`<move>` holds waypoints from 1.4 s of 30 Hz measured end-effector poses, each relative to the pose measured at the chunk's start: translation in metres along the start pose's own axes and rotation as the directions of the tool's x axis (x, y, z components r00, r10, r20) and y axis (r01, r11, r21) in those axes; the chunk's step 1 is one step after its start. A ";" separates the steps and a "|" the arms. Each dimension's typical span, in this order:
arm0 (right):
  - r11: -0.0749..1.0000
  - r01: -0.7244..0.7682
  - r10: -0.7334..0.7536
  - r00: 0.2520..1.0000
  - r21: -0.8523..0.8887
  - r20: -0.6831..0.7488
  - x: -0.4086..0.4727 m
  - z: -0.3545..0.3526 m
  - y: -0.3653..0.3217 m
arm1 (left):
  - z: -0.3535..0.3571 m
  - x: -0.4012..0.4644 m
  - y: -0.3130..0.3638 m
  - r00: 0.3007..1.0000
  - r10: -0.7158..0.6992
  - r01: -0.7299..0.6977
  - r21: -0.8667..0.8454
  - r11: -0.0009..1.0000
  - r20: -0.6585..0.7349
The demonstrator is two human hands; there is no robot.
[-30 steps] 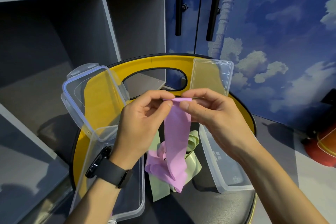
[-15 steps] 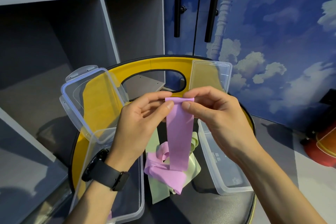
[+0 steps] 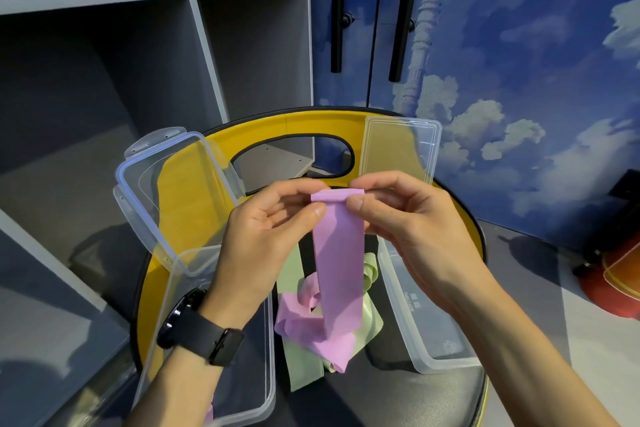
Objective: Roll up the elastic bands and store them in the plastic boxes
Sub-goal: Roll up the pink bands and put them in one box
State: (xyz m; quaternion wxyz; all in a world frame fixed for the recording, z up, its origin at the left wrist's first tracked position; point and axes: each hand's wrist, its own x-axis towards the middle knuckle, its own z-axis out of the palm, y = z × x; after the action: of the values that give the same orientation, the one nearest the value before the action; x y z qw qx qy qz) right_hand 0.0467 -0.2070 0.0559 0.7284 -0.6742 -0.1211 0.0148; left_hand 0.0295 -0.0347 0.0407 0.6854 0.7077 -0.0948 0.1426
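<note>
The left hand (image 3: 266,236) and right hand (image 3: 408,229) each pinch a top corner of the pink band (image 3: 337,253) between thumb and curled fingers; its top edge is folded over into a small roll between the fingertips. The band hangs down onto a green band (image 3: 301,367) lying on the chair seat (image 3: 398,399), between two open clear boxes (image 3: 426,333). The left box's (image 3: 266,374) bottom is cut off, and something pink shows dimly inside.

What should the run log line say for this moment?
stage: rolling begun | left hand and right hand: pinch pink band top | green band: on seat
</note>
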 end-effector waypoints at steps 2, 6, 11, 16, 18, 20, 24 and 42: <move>1.000 0.012 -0.012 1.000 -0.002 -0.010 0.000 0.000 0.001 | 0.000 0.000 0.002 0.999 -0.015 0.017 -0.048 0.999 0.036; 0.999 0.037 -0.037 0.999 0.000 0.007 0.001 0.000 0.003 | 0.002 0.000 0.003 0.999 -0.043 0.044 -0.022 0.999 0.025; 0.998 0.041 -0.042 0.998 0.038 0.037 0.001 0.000 0.004 | 0.001 0.000 0.001 1.000 -0.024 0.024 -0.014 1.000 0.007; 0.999 0.004 -0.007 0.998 0.046 0.060 0.002 0.000 0.007 | 0.000 0.001 0.003 1.000 -0.019 0.019 0.008 1.000 0.009; 1.000 -0.014 0.014 0.996 0.005 0.087 0.001 0.000 0.007 | -0.001 0.000 0.003 1.000 -0.009 0.009 0.015 1.000 0.006; 0.999 -0.030 0.033 0.995 -0.029 0.095 0.000 0.001 0.006 | -0.001 0.000 0.003 1.000 -0.004 0.004 0.018 1.000 0.007; 1.000 -0.020 0.020 0.998 0.005 0.066 0.000 0.001 0.005 | -0.002 0.000 0.002 1.000 -0.014 0.013 0.006 1.000 0.028; 0.996 -0.079 0.074 0.992 0.045 0.097 0.000 -0.002 0.006 | -0.003 -0.001 0.003 0.997 -0.071 0.071 -0.015 0.997 -0.003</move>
State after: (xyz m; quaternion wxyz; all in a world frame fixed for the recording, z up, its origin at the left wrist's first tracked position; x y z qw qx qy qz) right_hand 0.0476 -0.2084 0.0496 0.7369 -0.6589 -0.1295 0.0779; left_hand 0.0275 -0.0316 0.0435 0.6954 0.7054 -0.0696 0.1187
